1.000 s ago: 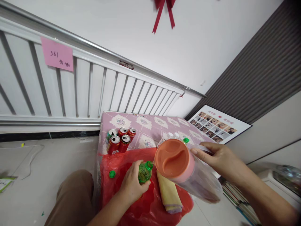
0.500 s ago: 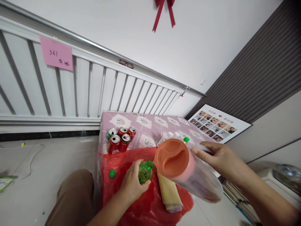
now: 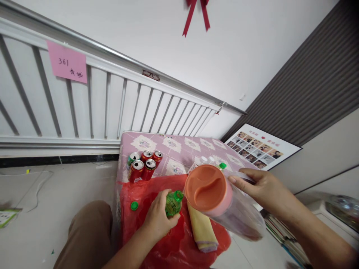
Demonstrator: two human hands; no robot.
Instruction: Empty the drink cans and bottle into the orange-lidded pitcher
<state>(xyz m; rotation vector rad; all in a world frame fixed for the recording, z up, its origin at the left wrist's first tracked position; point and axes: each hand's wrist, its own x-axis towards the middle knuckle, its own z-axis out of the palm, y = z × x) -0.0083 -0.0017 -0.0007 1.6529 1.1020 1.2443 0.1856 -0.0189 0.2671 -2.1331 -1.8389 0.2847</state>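
Jug (image 3: 224, 204) tipped on its side above the table's (image 3: 179, 146) right half, its orange lid (image 3: 206, 186) turned toward a green bottle (image 3: 173, 206). The right hand (image 3: 257, 184) is closed around the jug's handle. The left hand (image 3: 159, 217) is wrapped around the bottle, which is uncapped, mouth up, just beside the lid's left rim; whether the two touch cannot be told. A red plastic sheet (image 3: 130, 233) covers the table's near part. On it, a green cap (image 3: 134, 206) lies near the left edge, and a folded yellow cloth (image 3: 202, 232) lies below the jug toward the near right corner. Four red cans (image 3: 136, 172) and one green can (image 3: 130, 160) stand upright, close together, near the left edge. Behind the jug, toward the right edge, another green cap (image 3: 222, 166) shows, its bottle mostly hidden.
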